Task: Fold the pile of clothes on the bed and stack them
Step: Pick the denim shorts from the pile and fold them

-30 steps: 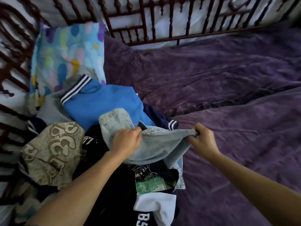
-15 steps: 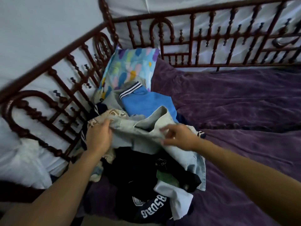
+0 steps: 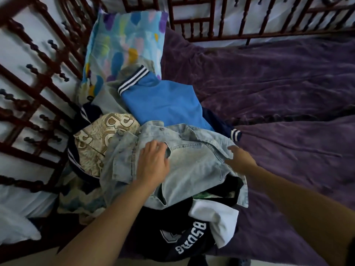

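Light denim shirt is spread on top of the clothes pile, at the near-left of the rumpled purple bedspread. Left hand is laid on the shirt's middle, fingers curled into a fold of the fabric. Right hand is closed on the shirt's right edge, fingertips hidden under the cloth. Blue garment is seen just beyond the shirt, beige printed piece to its left, dark lettered top and white piece nearer. Patterned pillow is propped far left against the wooden railing.
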Tool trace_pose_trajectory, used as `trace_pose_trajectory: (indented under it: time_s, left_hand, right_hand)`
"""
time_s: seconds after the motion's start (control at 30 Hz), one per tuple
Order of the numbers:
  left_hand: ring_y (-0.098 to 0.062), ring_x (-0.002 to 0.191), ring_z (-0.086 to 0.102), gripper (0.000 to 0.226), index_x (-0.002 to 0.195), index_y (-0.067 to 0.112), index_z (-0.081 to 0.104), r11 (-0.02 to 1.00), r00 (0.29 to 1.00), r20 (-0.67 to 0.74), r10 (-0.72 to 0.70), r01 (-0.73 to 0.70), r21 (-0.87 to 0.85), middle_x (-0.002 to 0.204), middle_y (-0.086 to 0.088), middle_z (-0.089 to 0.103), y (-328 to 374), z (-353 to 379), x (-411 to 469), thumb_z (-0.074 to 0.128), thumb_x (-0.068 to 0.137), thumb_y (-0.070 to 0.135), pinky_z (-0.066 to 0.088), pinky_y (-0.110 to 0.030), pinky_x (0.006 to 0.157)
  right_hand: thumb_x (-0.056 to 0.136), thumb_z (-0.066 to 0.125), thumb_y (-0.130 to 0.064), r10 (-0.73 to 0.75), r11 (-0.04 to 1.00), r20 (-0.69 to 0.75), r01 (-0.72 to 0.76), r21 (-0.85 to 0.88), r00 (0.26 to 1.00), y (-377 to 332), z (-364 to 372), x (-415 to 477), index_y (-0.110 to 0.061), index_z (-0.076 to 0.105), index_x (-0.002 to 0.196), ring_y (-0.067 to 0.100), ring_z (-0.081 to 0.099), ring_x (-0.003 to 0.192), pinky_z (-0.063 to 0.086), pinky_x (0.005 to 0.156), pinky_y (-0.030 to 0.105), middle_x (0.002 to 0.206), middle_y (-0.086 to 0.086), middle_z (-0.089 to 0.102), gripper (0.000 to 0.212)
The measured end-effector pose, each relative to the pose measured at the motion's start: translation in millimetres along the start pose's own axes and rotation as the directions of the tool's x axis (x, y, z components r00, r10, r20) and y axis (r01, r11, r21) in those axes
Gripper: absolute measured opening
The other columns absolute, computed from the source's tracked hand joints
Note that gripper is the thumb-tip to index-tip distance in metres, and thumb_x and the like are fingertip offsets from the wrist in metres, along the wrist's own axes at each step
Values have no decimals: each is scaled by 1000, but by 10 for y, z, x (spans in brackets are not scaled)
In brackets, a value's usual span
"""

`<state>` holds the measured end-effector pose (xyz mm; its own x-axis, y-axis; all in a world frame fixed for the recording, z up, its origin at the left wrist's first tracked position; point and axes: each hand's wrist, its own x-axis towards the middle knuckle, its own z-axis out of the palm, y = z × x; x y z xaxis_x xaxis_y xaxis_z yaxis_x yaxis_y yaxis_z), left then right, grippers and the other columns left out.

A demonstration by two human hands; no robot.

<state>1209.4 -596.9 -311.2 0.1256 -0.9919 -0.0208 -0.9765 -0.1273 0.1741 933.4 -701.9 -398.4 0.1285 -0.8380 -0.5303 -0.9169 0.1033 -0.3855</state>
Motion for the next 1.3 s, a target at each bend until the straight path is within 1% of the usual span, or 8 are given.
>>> trace_pose_trajectory:
  time_s: [0.17, 0.27, 0.43, 0.57, 0.73, 0.87, 1.13, 1.3]
  left_hand:
    - [-29, 135, 29, 59, 142, 20, 36, 993, 967, 237, 95, -110, 49, 148, -11, 32, 69, 588, 429, 55, 89, 36, 28, -41, 110]
    - [-30, 132, 37, 75, 148, 23, 22, 984, 931, 364, 30, -92, 155, 142, -10, 43, 89, 786, 583, 58, 87, 47, 28, -45, 106]
    - [-26, 117, 51, 28, 116, 26, 62, 945, 880, 476, -9, -148, 292, 121, -3, 60, 100, 706, 609, 50, 91, 29, 33, -42, 97]
    - [-24, 106, 55, 8, 91, 27, 64, 990, 850, 514, 116, -138, 5, 107, -1, 58, 228, 505, 576, 57, 88, 29, 43, -34, 87]
    - [-14, 83, 62, 9, 83, 23, 65, 935, 554, 757, 346, -136, -328, 87, 3, 66, 462, 542, 41, 63, 81, 14, 47, -22, 69]
    - [-11, 95, 65, 23, 104, 13, 72, 934, 424, 832, 357, -145, -327, 105, -1, 72, 356, 758, -475, 61, 84, 10, 44, -13, 78]
    - [-23, 86, 65, 17, 90, 19, 68, 964, 862, 486, 144, -11, -266, 91, -4, 70, 526, 472, 171, 55, 86, 10, 52, -32, 75]
    - [-27, 113, 53, 51, 131, 28, 51, 910, 752, 521, 402, -390, -139, 126, -4, 52, 1300, 628, 593, 47, 86, 4, 45, -39, 86]
  right_hand:
    - [86, 68, -33, 33, 979, -15, -29, 203, 999, -176, 273, 388, -18, 34, 147, 29, 52, 122, 41, 99, 36, 138, 9, 51, 71]
    - [82, 71, -18, 50, 950, 128, -87, 299, 991, -175, 465, 324, -12, 68, 113, 18, 63, 78, 52, 75, 30, 85, 2, 67, 32]
    - [89, 52, 6, 82, 811, 114, -133, 570, 990, 153, 241, -66, -9, 67, 66, 9, 57, 41, 48, 46, 19, 44, -4, 58, 32]
    - [92, 58, -10, 247, 750, 142, -281, 598, 959, 365, -29, -194, -8, 62, 66, 19, 57, 46, 43, 50, 25, 53, 5, 60, 26]
    - [85, 54, -65, 394, 555, 394, -556, 619, 831, 218, 231, -83, -5, 57, 92, 27, 67, 49, 50, 41, 26, 74, 17, 68, 61]
    - [77, 74, -34, 412, 629, 287, -498, 597, 865, 105, 725, -136, -7, 59, 91, 28, 66, 69, 60, 58, 41, 87, 12, 64, 34]
    - [80, 47, -11, 149, 985, -66, -142, 94, 987, 747, 834, -1023, -19, 44, 89, 36, 59, 88, 41, 65, 36, 100, 10, 62, 12]
    - [78, 61, -5, -232, 972, -215, 216, -92, 949, 981, 548, -1768, -19, 63, 91, 27, 59, 72, 35, 53, 27, 86, -1, 57, 19]
